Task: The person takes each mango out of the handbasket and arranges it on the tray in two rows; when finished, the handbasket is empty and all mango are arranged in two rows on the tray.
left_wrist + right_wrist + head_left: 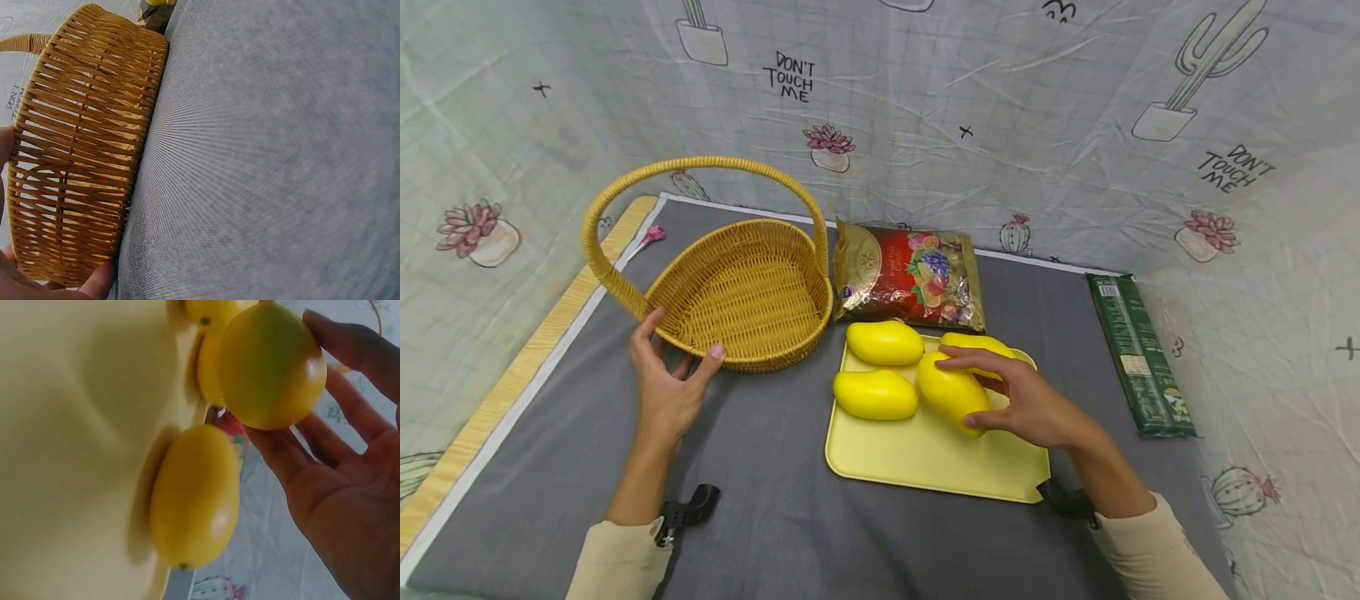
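My left hand (664, 400) grips the near left rim of a woven wicker basket (752, 308) with a tall arched handle. In the left wrist view, its fingers touch the side of the basket (81, 150). My right hand (1037, 404) holds a yellow mango (949, 390) between thumb and fingers over the yellow tray (917, 462). The right wrist view shows a green patch on the held mango (270, 369), raised off the tray. Two mangoes lie at the tray's left side, and another mango (981, 342) sits at its back right, partly hidden by my hand.
Behind the tray lies a red and gold candy bag (906, 275), right of the basket. A green packet (1142, 358) lies at the table's right edge. A pink-tipped lollipop (651, 237) is at the far left corner. A printed curtain encloses the back and sides.
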